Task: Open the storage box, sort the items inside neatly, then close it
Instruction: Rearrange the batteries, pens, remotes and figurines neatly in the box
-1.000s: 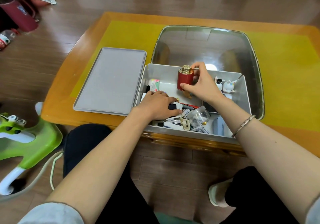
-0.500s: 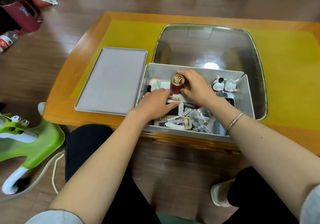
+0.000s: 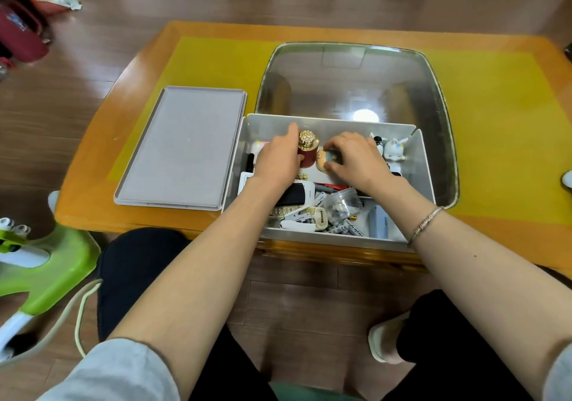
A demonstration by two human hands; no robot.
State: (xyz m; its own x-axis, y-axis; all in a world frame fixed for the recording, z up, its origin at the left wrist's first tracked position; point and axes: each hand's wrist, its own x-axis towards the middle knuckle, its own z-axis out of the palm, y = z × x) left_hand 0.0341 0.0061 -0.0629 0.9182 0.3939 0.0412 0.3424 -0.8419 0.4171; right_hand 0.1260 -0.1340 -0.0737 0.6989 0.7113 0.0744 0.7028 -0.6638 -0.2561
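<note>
Mid-sort. I have the box (image 3: 328, 128) open on the worktop (image 3: 495, 140), lid (image 3: 182, 149) just left of it. Left hand (image 3: 277, 160) grips the red bottle (image 3: 307, 152) at the box's back wall; right hand (image 3: 356, 160) curls around a small round figurine (image 3: 323, 159) beside it. Next: park both upright, then tackle the clutter (image 3: 318, 211) at the box's front.

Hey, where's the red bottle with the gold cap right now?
In the head view the red bottle stands upright at the back of the open storage box, left of centre, between the left hand and the right hand.
</note>
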